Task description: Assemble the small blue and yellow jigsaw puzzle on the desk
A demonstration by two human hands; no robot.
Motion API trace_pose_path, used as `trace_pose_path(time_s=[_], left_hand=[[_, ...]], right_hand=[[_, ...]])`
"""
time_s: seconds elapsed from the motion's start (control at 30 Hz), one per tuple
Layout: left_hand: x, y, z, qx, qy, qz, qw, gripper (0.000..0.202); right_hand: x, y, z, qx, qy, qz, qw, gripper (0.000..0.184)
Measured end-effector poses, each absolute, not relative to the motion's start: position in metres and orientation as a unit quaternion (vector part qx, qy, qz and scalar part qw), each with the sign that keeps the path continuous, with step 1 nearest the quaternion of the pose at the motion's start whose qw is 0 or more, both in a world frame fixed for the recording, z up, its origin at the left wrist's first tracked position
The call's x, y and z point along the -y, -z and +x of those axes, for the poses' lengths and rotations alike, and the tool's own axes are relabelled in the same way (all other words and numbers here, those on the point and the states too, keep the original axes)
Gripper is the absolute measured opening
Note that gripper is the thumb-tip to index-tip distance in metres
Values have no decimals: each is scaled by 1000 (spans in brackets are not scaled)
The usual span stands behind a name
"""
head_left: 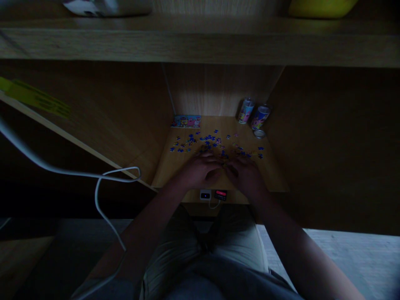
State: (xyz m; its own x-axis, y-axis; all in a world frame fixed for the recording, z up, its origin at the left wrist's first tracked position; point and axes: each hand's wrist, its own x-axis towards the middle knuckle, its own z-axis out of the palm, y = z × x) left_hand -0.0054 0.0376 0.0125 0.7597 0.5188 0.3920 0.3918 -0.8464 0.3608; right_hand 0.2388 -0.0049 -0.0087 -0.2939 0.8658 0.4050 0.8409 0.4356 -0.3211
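White and boxy, a small device sits on the ledge nearest you, with a red-lit gadget beside it and a cable looping below. Just beyond, over the front of the tabletop, your left hand and right hand come together, fingers bent inward around a small yellowish piece; it is too dark to tell whether either hand grips it or only touches it. More puzzle pieces lie scattered past your hands, mostly blue, some yellow or pink. Expect each to be very light and fairly stiff, probably card, so its knobs could bend or peel under a hard squeeze. Lying flat, they offer you little edge and may skate; take one by opposite sides of its body rather than by a knob. Farther back are a picture card at left and, at right, two cans near a round lid.
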Motion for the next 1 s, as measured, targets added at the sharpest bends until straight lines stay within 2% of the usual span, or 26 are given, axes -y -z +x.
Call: trace_pose_path(time_s=[0.3,0.8,1.0], left_hand=[[-36,-18,-5,-254,-231,931,125,27],[-37,-17,-6,-253,-239,925,153,27],[-36,-17,-6,-254,-237,926,149,27]], right_hand=[[-1,17,245,808,-41,-505,300,11],[4,14,241,786,-39,-539,300,22],[5,12,240,789,-22,-532,307,13]])
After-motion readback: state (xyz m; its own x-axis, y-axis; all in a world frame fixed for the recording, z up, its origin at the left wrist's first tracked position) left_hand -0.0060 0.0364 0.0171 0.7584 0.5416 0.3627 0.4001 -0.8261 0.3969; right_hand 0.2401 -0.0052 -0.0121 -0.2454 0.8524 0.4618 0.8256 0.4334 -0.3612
